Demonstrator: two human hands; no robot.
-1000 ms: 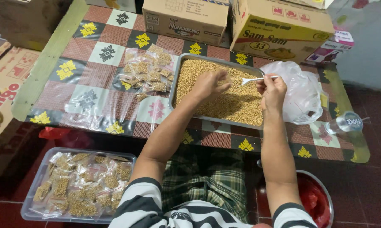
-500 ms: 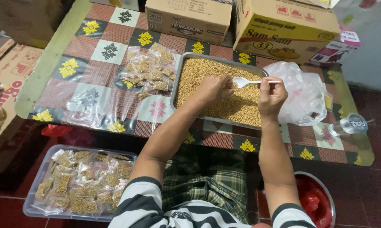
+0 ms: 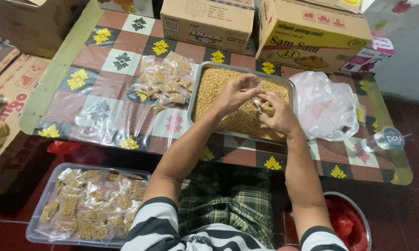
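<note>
Bin [image 3: 42, 204], floor, near left: clear, holds filled small packets. Red basin [image 3: 353, 223], floor, near right.

Counter [image 3: 70, 69]: patterned cloth under clear plastic.

Tray [image 3: 198, 88], metal, counter centre: full of tan grain.

Left hand [image 3: 235, 93] and right hand [image 3: 277, 114]: both over the tray, close together. Right fingers grasp a white spoon [image 3: 257, 104], mostly hidden. Left fingers are curled near the spoon tip; whether they pinch a bag, cannot tell.

Handling note: the work is best kept low over the tray, so spilled grain falls back in, with the spoon level.

Packets [image 3: 165, 81]: filled, piled left of the tray. Plastic bag [image 3: 328, 109], right of the tray. Bottle [image 3: 383, 139], lying at the right edge.

Cardboard boxes [image 3: 209, 23]: far edge.
</note>
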